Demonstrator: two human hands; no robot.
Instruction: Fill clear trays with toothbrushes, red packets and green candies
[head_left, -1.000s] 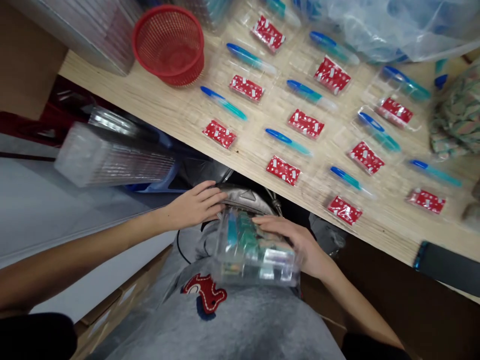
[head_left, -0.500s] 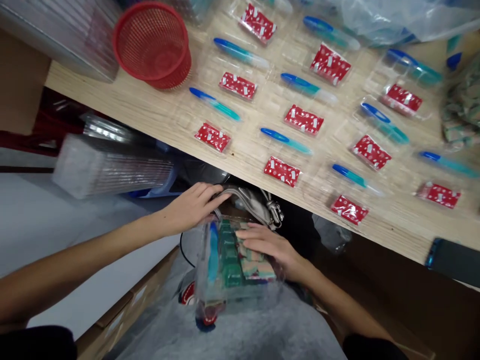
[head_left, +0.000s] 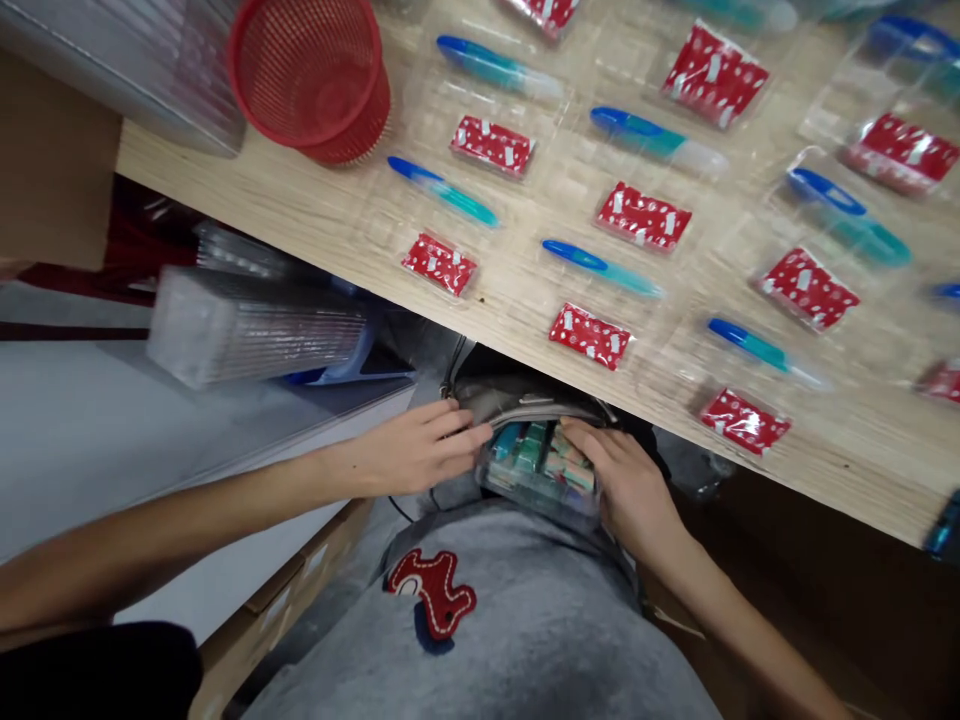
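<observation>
The far end of a clear plastic case (head_left: 534, 492) disappears beneath a gray bag (head_left: 499, 396), its right side partly covered by the fingers of the right hand (head_left: 628, 482); its contents are too indistinct to name in full. A red basket (head_left: 319, 85) is cropped at the top edge, a dark device (head_left: 946, 530) and a red packet (head_left: 945, 381) at the right. Lettering on another packet (head_left: 590, 335) is too small to read.

Transparent plastic box (head_left: 525, 488), green and teal inside; round mesh plastic basket (head_left: 315, 75), red; flat rectangular packets (head_left: 441, 264), red with white spots; slender pen-shaped items (head_left: 444, 191), blue grading to teal; wooden desk (head_left: 262, 200), pale beige with streaked grain.
</observation>
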